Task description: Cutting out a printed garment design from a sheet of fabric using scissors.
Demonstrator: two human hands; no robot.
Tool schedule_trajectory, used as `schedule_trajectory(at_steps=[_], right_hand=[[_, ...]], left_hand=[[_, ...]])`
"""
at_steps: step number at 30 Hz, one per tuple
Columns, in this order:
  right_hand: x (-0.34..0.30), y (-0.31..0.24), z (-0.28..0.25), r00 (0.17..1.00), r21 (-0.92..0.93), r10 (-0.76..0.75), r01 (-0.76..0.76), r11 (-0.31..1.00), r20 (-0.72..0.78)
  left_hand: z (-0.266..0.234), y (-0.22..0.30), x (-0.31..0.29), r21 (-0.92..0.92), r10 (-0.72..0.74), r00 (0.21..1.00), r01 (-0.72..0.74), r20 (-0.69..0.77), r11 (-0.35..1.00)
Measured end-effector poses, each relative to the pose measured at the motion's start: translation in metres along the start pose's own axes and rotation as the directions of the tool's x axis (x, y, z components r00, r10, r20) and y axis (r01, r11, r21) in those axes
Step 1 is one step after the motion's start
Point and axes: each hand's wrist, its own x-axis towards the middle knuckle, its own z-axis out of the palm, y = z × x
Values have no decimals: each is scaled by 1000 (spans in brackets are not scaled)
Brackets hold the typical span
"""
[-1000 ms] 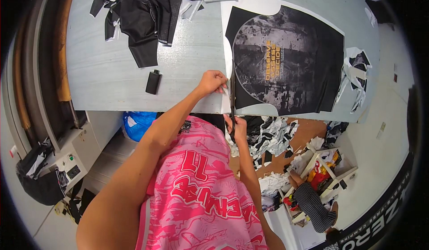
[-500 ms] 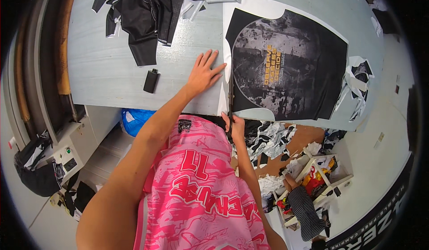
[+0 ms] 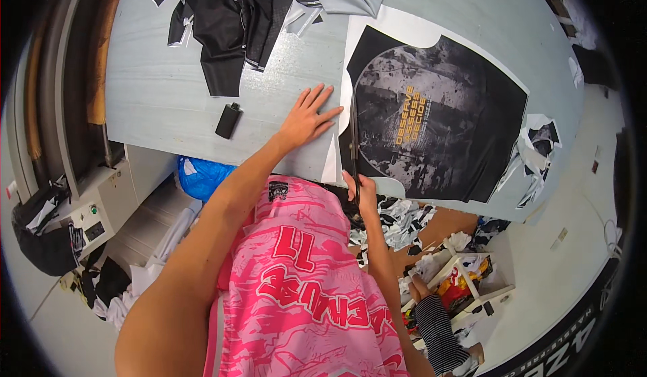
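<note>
Grey table (image 3: 162,110) bears left hand (image 3: 303,124), now spread.

Black bottle (image 3: 228,122) beside dark garments (image 3: 221,46); blue bag (image 3: 207,179).

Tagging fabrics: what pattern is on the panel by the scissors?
The panel: black, mottled grey print, golden lettering; shows best in the head view.

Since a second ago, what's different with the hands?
The left hand let go of the white strip edging the black printed fabric, shifted left and spread open on the pale grey table. The right hand still holds the long dark scissors; the small black bottle stayed put.
</note>
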Motion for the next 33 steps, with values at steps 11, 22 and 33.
schedule_trajectory(at_steps=[11, 22, 33], right_hand=[[36, -34, -33, 994, -165, -81, 91, 982, 71], [64, -87, -82, 979, -383, 0, 80, 920, 203], [70, -103, -74, 957, -567, -211, 288, 772, 198]], left_hand=[[1, -14, 1, 15, 7, 1000, -8, 8, 1000], [-13, -22, -9, 51, 21, 1000, -22, 9, 998], [-19, -29, -5, 43, 36, 999, -36, 0, 998]])
